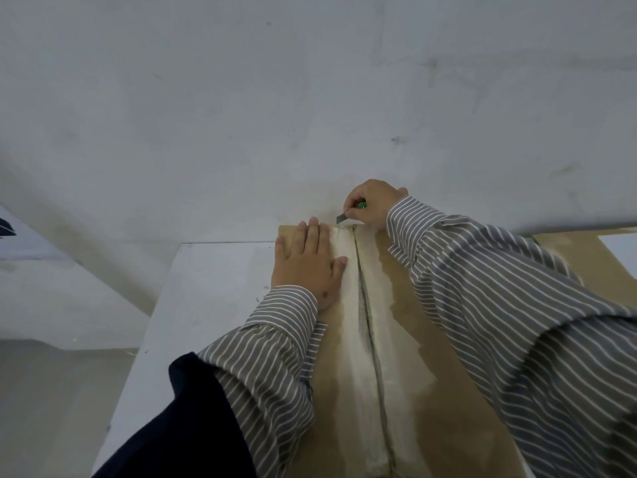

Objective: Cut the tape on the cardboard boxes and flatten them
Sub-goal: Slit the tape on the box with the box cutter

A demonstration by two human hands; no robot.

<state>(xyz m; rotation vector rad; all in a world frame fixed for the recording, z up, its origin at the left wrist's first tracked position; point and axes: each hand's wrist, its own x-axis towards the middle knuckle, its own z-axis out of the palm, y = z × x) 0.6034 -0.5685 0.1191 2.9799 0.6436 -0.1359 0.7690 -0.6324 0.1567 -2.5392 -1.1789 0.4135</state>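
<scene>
Left hand (312, 263) flat on box (424, 339) — right fingers (356, 205) clench knife (348, 215) at tape (348, 291) end.

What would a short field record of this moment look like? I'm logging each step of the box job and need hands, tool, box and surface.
left hand: laid flat, fingers straight, on the box top left of the seam
right hand: grips the cutter at the far end of the seam
cutter: green handle, blade out, at the box's far edge
cardboard box: top flaps closed
tape: pale strip along the centre seam
surface: white table under the box
</scene>
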